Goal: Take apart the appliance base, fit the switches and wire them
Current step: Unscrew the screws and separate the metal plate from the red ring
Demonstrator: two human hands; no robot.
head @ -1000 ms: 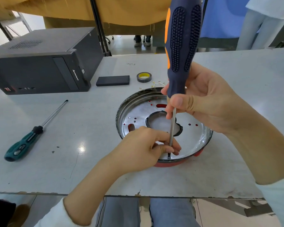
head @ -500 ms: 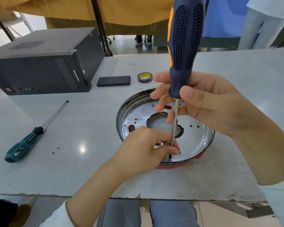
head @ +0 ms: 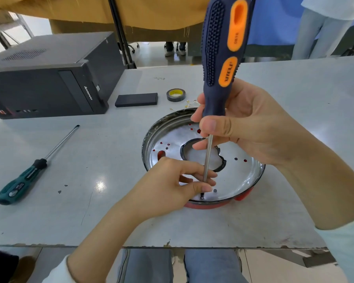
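Head view: near the worktop's front edge, the right hand (head: 251, 129) grips a blue screwdriver (head: 221, 58) on a rim screw of the appliance base (head: 241, 176); the left hand (head: 172, 184) pinches its shaft. Dismantling appears early; no switches visible, wiring apparently unstarted.

A black Lenovo desktop computer case (head: 49, 78) lies at the table's far left; a flat black box (head: 136, 100) and a roll of black electrical tape (head: 176, 94) sit beside it; a green-handled screwdriver (head: 32, 172) lies nearer.
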